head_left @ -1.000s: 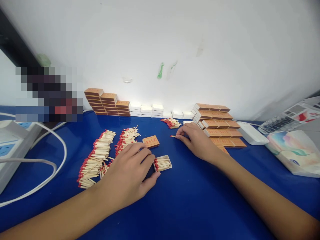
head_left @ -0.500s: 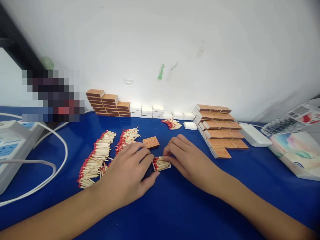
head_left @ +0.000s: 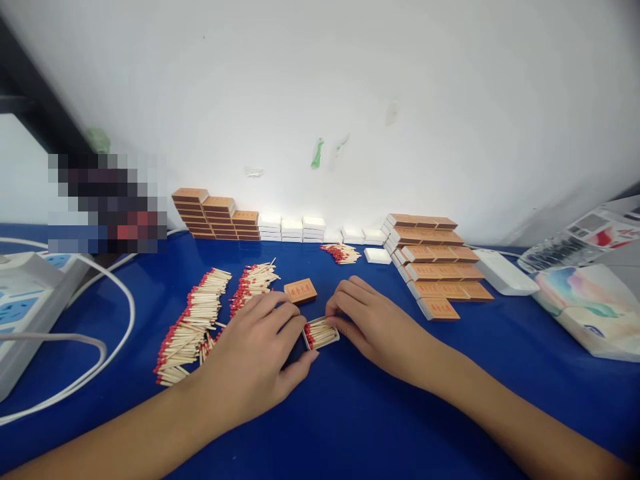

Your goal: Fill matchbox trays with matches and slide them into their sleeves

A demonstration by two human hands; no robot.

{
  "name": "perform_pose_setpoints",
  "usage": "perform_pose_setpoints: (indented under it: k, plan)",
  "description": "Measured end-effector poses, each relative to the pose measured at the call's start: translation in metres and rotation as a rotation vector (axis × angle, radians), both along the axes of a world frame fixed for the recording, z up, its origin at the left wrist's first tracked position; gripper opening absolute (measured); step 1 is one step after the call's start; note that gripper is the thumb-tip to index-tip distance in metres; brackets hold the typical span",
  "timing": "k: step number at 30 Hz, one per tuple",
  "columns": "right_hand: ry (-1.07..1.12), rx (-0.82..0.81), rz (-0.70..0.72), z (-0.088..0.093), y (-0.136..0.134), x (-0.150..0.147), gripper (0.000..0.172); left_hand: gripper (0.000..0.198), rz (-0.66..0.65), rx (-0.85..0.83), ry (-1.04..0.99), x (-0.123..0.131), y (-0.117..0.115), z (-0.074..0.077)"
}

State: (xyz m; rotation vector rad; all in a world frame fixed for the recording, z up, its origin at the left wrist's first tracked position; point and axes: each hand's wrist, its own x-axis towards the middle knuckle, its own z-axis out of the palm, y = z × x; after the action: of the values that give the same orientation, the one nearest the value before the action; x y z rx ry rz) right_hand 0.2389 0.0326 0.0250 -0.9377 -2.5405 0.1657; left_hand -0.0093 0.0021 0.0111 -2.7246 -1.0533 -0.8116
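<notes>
A small white matchbox tray (head_left: 321, 346) filled with red-tipped matches (head_left: 320, 331) lies on the blue table between my hands. My left hand (head_left: 257, 350) curves around the tray's left end, fingers on its far side and thumb at the near side. My right hand (head_left: 373, 327) is closed in a pinch at the tray's right end, over the match ends; whatever is between those fingertips is hidden. Just behind the tray rests an orange matchbox sleeve (head_left: 301, 291). Loose matches (head_left: 193, 327) spread in a long row left of my left hand, with another pile (head_left: 254, 283) beside them.
Along the wall stand stacked orange matchboxes (head_left: 195, 213), white trays (head_left: 291, 230) and a stepped stack of matchboxes (head_left: 435, 253). A small match pile (head_left: 341, 253) lies before the trays. A power strip (head_left: 30, 293) with white cables is left; a tissue pack (head_left: 590, 310) is right.
The view has shifted slightly. My left thumb has eased a little away from the tray's near edge. My right fingers stay at its right end.
</notes>
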Motion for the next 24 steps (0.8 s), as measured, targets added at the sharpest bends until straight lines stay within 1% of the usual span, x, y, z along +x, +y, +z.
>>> perform_pose_setpoints:
  k: [6,11,14,17,20,22,24]
  plan:
    - [0.007,-0.034,0.001,-0.001,-0.001,-0.003,0.013,0.02,-0.01,-0.014,-0.007,0.001,0.001,0.0]
    - [0.052,-0.084,-0.042,0.0,0.0,0.001,0.011,0.019,-0.005,-0.023,-0.005,0.002,0.002,-0.001]
    - [0.084,-0.1,-0.048,-0.003,0.002,0.002,0.018,0.019,-0.014,-0.031,0.001,0.001,0.001,-0.001]
    - [0.124,-0.112,-0.035,-0.007,0.012,-0.002,0.028,0.02,-0.034,-0.026,0.011,0.001,0.001,-0.001]
    - [0.145,-0.128,0.001,-0.01,0.03,-0.009,0.039,0.02,-0.045,-0.016,0.01,0.001,0.0,0.0]
    - [0.122,-0.149,0.021,-0.012,0.041,-0.012,0.039,0.019,-0.041,-0.011,0.009,0.001,0.0,0.001]
    - [0.104,-0.168,0.024,-0.012,0.046,-0.012,0.033,0.024,-0.035,0.014,-0.003,0.001,0.0,0.002]
